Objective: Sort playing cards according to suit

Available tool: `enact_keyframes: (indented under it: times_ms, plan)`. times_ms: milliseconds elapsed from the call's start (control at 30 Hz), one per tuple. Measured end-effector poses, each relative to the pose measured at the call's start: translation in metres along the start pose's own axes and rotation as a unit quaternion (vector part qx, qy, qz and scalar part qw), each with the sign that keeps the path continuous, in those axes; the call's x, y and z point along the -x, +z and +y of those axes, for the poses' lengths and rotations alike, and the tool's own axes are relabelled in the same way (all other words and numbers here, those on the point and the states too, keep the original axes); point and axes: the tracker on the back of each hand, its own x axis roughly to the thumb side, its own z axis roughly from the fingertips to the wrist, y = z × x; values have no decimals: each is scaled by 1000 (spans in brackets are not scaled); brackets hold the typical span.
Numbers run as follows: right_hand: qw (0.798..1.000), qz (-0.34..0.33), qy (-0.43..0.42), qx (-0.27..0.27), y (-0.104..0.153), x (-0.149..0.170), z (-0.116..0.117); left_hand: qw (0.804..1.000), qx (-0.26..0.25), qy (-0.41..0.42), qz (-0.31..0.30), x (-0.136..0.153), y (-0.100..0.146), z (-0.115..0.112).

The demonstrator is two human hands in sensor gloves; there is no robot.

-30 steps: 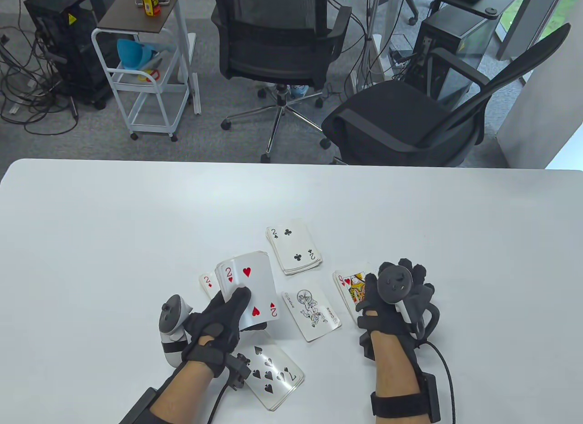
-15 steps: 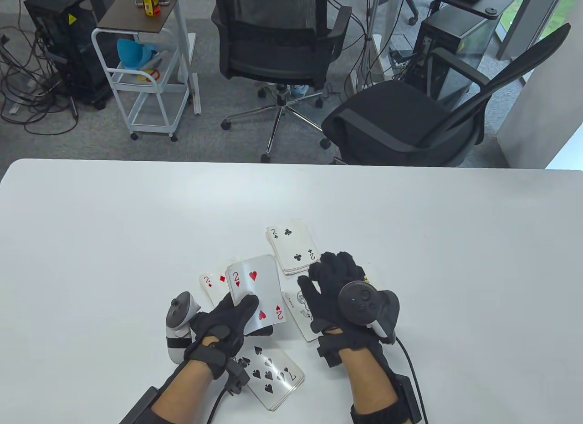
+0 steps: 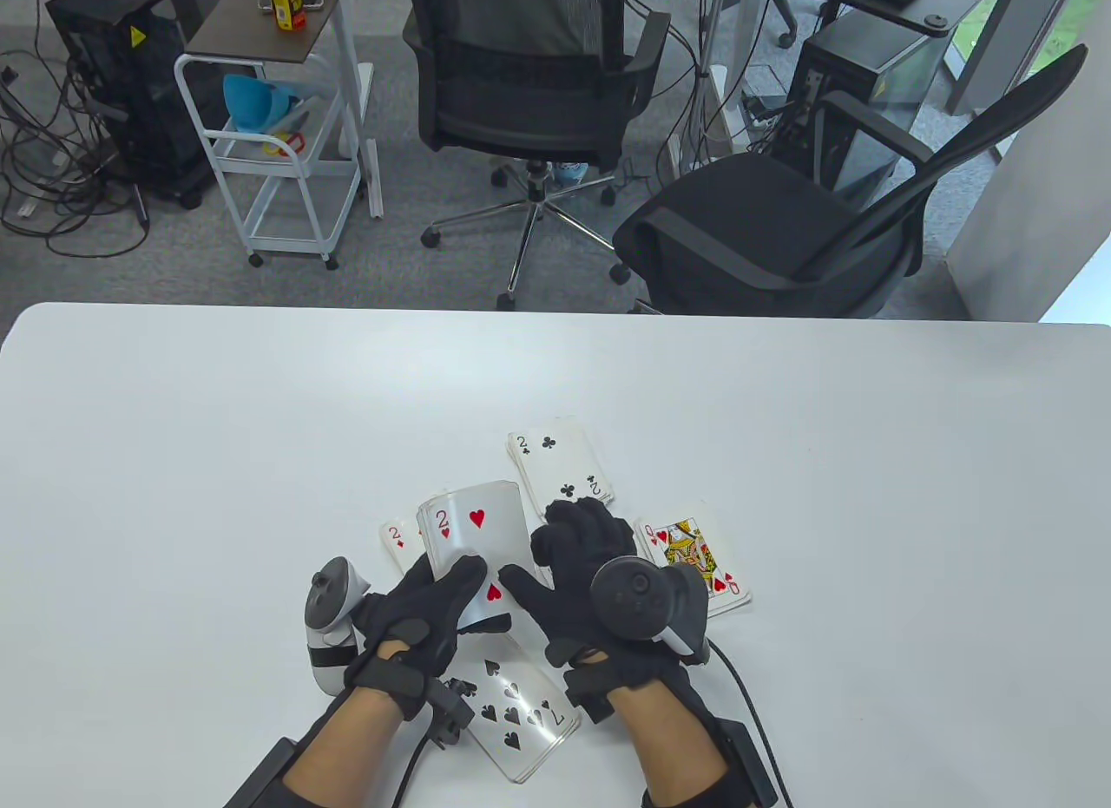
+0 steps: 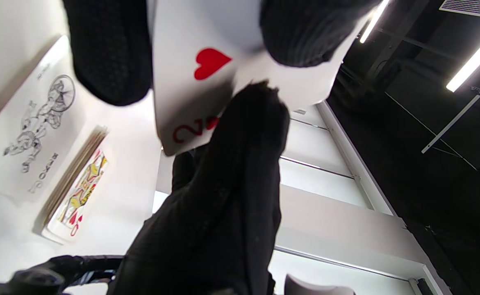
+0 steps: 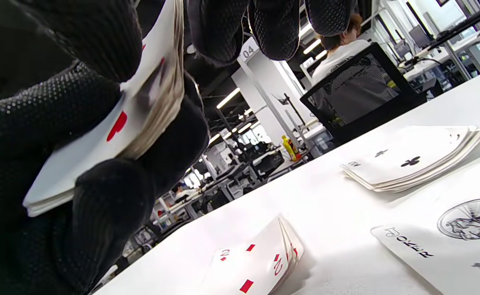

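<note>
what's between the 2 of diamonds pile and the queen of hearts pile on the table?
The joker card lies there, shown in the wrist views. In the table view the left hand's held deck and the right hand hang over that stretch and hide it.

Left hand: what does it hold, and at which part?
The left hand holds the deck, 2 of hearts on top, at its near end, thumb across the face.

gloves (image 3: 434,608): black | table (image 3: 260,426): white | two of hearts (image 3: 473,530): red pips
</note>
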Motion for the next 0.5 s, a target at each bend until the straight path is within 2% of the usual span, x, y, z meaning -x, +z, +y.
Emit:
enact_keyframes:
  times_ms: [200,500]
  plan:
    - [1000,-12,4,24,1,-6,5,1000,-11,1,-4,2,1,1]
    - [997,-13,-32,63,2,-4,0,1000,-1,6,8,4,1,-2]
